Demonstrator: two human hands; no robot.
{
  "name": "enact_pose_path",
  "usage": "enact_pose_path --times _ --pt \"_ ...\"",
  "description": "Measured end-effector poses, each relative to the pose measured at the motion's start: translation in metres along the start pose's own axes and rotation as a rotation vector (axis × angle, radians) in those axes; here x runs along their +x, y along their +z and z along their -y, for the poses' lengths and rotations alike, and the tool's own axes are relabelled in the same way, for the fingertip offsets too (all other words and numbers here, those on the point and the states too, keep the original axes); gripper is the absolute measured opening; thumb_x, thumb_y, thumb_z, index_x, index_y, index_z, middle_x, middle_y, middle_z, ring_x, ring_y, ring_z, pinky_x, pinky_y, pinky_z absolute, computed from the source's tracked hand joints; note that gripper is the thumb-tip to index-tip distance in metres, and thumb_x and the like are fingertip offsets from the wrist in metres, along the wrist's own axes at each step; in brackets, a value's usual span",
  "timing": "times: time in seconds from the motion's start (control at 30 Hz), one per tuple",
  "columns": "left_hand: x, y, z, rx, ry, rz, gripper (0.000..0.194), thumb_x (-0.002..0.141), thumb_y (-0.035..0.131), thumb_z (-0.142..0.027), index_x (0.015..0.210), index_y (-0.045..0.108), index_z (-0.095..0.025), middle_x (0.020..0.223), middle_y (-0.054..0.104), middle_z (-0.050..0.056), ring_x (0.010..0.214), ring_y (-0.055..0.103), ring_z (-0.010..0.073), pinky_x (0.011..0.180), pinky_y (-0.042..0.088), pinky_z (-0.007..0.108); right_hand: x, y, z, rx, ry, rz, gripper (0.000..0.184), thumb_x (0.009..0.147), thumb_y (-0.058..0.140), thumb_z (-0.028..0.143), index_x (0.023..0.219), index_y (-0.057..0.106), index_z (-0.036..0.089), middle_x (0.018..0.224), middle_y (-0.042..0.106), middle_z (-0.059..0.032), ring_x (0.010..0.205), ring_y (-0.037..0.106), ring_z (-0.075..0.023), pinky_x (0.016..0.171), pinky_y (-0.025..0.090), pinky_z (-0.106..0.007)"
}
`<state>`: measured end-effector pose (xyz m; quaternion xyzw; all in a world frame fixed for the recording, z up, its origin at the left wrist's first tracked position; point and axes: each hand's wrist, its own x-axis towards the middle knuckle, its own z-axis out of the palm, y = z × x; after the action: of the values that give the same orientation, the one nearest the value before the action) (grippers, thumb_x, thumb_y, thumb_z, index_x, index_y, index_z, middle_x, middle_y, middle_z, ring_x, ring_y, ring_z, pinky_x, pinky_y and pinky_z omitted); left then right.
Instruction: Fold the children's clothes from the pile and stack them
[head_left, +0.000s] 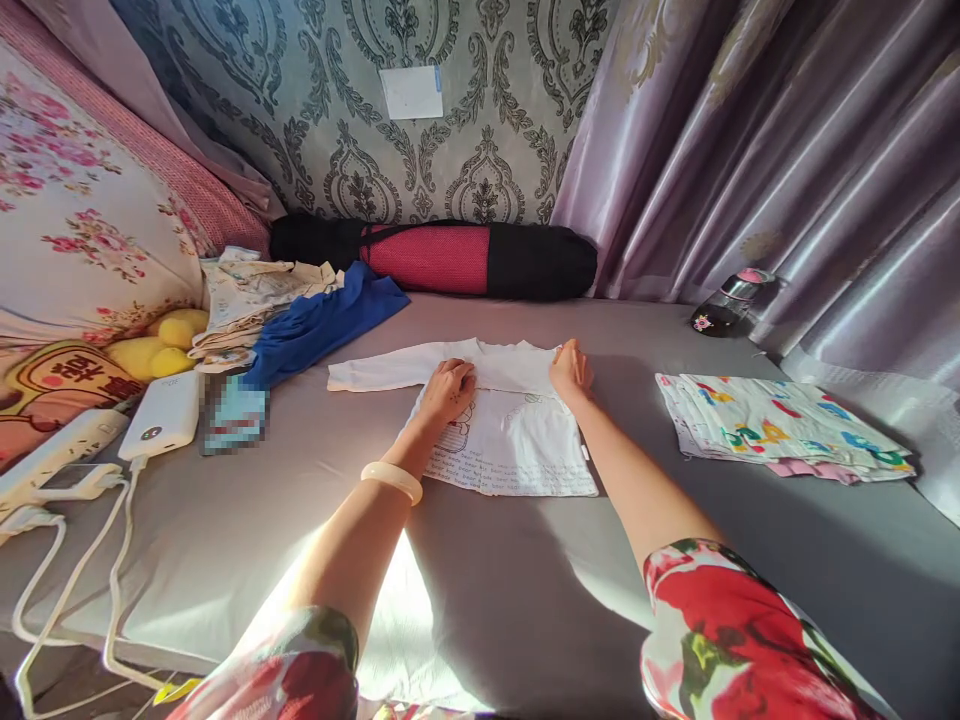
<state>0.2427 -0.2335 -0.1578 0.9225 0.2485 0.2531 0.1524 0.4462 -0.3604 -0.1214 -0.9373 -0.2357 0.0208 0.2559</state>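
A small white long-sleeved shirt (517, 440) lies spread on the grey bed sheet, with printed lettering and a line drawing on its front. One sleeve stretches out to the left; the other lies folded across the chest. My left hand (450, 388), with a pale bangle (392, 482) on the wrist, is on the chest near the folded sleeve's end, its fingers bent and closed on the fabric. At the shirt's right shoulder, my right hand (571, 372) pinches the cloth at the fold. Its fingertips are partly hidden.
Folded patterned clothes (780, 425) lie at the right, below a dark bottle (735, 302). Crumpled clothes (322, 320), a white power bank (160, 415) and a corded power strip (64, 455) are at the left. A black and red rolled bag (427, 258) lies along the wall.
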Motion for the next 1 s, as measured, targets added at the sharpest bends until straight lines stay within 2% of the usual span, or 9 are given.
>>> enact_pose_path --times 0.17,0.4,0.53,0.63,0.7,0.77,0.83,1.0 --pt "-0.001 -0.001 0.0 -0.007 0.005 0.001 0.033 0.091 0.046 -0.023 0.117 0.067 -0.018 0.118 0.064 0.012 0.112 0.056 0.0253 0.103 0.047 0.042 -0.006 0.004 0.0 -0.131 -0.061 -0.028 0.032 0.101 0.031 0.021 0.126 0.051 0.013 0.124 0.061 -0.0202 0.109 0.064 -0.0293 0.088 0.049 -0.041" --pt "-0.001 0.002 0.001 0.013 0.007 -0.008 0.031 0.091 0.046 -0.022 0.114 0.067 -0.019 0.116 0.064 0.011 0.112 0.057 0.0247 0.103 0.047 0.04 -0.002 -0.003 -0.003 -0.159 -0.049 0.009 0.031 0.1 0.036 0.023 0.123 0.053 0.01 0.122 0.061 -0.0194 0.109 0.063 -0.0289 0.086 0.049 -0.039" --pt "-0.003 -0.002 -0.004 0.037 0.01 -0.04 0.029 0.093 0.047 -0.025 0.113 0.067 -0.017 0.131 0.056 0.013 0.122 0.051 0.0271 0.106 0.044 0.042 -0.002 -0.012 -0.005 -0.181 -0.119 0.039 0.033 0.098 0.039 0.023 0.125 0.054 0.01 0.126 0.059 -0.0207 0.116 0.059 -0.0297 0.092 0.047 -0.039" --pt "-0.006 -0.006 -0.01 0.051 0.058 -0.033 0.033 0.096 0.044 -0.03 0.119 0.063 -0.016 0.142 0.049 0.014 0.133 0.043 0.0286 0.11 0.039 0.045 -0.011 -0.01 -0.003 -0.237 -0.335 0.016 0.04 0.098 0.036 0.023 0.133 0.051 0.01 0.139 0.052 -0.0208 0.131 0.047 -0.0299 0.107 0.036 -0.042" --pt "-0.007 -0.007 -0.013 0.059 0.099 0.004 0.038 0.098 0.04 -0.031 0.127 0.059 -0.015 0.144 0.049 0.014 0.138 0.039 0.0279 0.114 0.035 0.046 -0.019 -0.003 -0.001 -0.27 -0.467 0.064 0.047 0.1 0.033 0.029 0.142 0.043 0.009 0.151 0.042 -0.0183 0.142 0.033 -0.0292 0.116 0.023 -0.046" --pt "-0.007 -0.006 -0.015 0.073 0.114 0.053 0.042 0.1 0.037 -0.032 0.135 0.054 -0.015 0.147 0.049 0.014 0.141 0.037 0.0269 0.118 0.029 0.046 -0.025 0.004 0.0 -0.304 -0.531 0.132 0.056 0.102 0.029 0.036 0.149 0.034 0.007 0.159 0.029 -0.0163 0.149 0.018 -0.0277 0.12 0.011 -0.046" --pt "-0.006 -0.004 -0.016 0.099 0.096 0.115 0.046 0.101 0.034 -0.033 0.14 0.05 -0.016 0.149 0.047 0.013 0.142 0.038 0.0266 0.12 0.026 0.046 -0.028 0.008 0.0 -0.335 -0.515 0.19 0.062 0.102 0.025 0.041 0.153 0.028 0.005 0.162 0.021 -0.0162 0.15 0.012 -0.0273 0.121 0.006 -0.045" --pt "-0.005 -0.004 -0.019 0.177 0.029 0.216 0.051 0.101 0.03 -0.039 0.145 0.045 -0.018 0.154 0.041 0.012 0.144 0.034 0.0268 0.12 0.024 0.048 -0.026 0.009 -0.001 -0.362 -0.376 0.275 0.069 0.102 0.017 0.048 0.155 0.022 0.004 0.163 0.014 -0.0177 0.151 0.008 -0.0292 0.121 0.009 -0.044"
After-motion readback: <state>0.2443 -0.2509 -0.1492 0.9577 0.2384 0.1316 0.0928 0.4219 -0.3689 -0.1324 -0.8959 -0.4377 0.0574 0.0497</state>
